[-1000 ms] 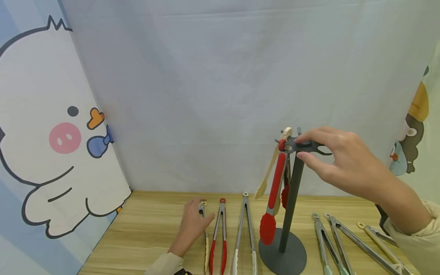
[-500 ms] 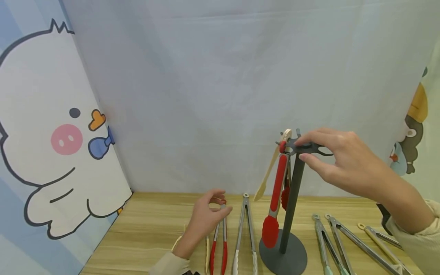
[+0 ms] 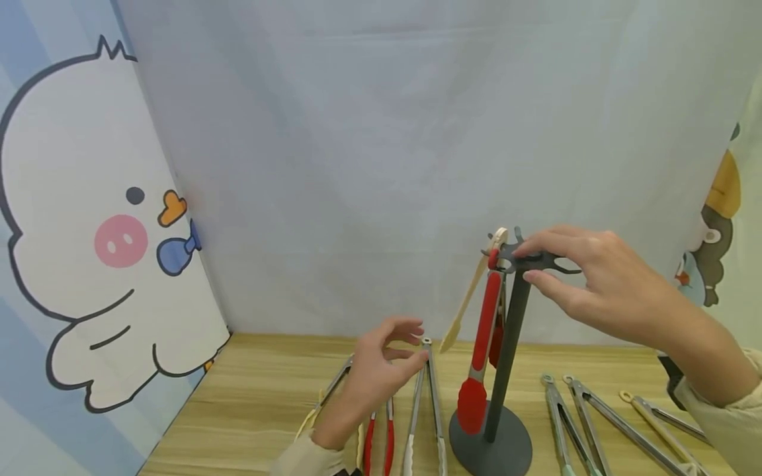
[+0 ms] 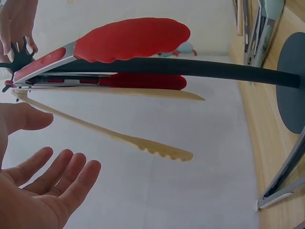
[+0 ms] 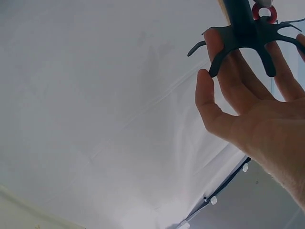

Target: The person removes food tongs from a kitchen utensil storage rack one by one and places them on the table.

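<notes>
My right hand (image 3: 619, 284) holds the top of a dark grey hanging stand (image 3: 506, 357), fingers over its hooked head and thumb below. In the right wrist view its fingers (image 5: 228, 86) lie among the hooks (image 5: 267, 62). Red tongs (image 3: 488, 311) and cream tongs (image 3: 461, 311) hang from the stand's left side. My left hand (image 3: 381, 363) hovers, fingers loosely bent, beside the top end of white-tipped tongs (image 3: 433, 390) on the table. Nothing shows between its fingers. Red-tipped tongs (image 3: 389, 430) and yellow-tipped tongs (image 3: 336, 380) lie partly hidden behind that hand and forearm.
Several more tongs lie right of the stand: two pairs of grey-green ones (image 3: 556, 403) and a cream-handled pair (image 3: 655, 423). The stand's round base (image 3: 512, 439) sits on the wooden table (image 3: 256, 390). A pale curtain (image 3: 357, 165) closes off the back.
My left hand has moved right, from the yellow-tipped tongs past the red-tipped ones to the white-tipped pair. My right hand stays on the stand's head.
</notes>
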Action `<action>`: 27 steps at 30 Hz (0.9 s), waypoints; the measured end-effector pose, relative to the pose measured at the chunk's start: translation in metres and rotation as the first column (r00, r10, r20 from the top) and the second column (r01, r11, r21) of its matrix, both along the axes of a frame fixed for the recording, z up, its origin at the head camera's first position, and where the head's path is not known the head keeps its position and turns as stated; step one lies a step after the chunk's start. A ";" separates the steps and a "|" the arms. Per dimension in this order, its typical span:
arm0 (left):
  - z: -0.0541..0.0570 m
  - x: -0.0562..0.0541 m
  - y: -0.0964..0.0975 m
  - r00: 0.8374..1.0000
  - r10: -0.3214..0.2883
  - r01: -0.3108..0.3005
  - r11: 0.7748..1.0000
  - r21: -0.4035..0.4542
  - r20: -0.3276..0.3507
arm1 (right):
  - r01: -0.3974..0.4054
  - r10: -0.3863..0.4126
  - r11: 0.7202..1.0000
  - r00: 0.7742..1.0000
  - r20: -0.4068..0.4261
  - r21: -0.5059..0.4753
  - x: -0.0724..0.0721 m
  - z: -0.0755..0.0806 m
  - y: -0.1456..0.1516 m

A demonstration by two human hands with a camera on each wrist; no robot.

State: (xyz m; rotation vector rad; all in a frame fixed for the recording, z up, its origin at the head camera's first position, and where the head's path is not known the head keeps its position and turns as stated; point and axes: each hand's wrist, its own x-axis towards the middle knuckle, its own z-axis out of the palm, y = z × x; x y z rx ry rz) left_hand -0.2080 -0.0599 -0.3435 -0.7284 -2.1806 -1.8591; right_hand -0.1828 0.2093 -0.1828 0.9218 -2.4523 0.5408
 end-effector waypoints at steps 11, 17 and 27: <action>0.011 0.003 0.030 0.979 -0.202 0.202 0.975 0.088 -0.003 | -0.028 0.028 1.000 0.999 -0.019 0.004 -0.002 -0.001 0.004; 0.014 0.004 0.045 0.971 -0.239 0.238 0.967 0.094 0.000 | -0.044 0.044 0.999 0.999 -0.024 0.003 -0.003 -0.001 0.005; 0.012 -0.001 0.057 0.940 -0.339 0.330 0.930 0.166 0.034 | -0.068 0.069 0.997 0.997 -0.045 0.020 -0.004 0.001 0.005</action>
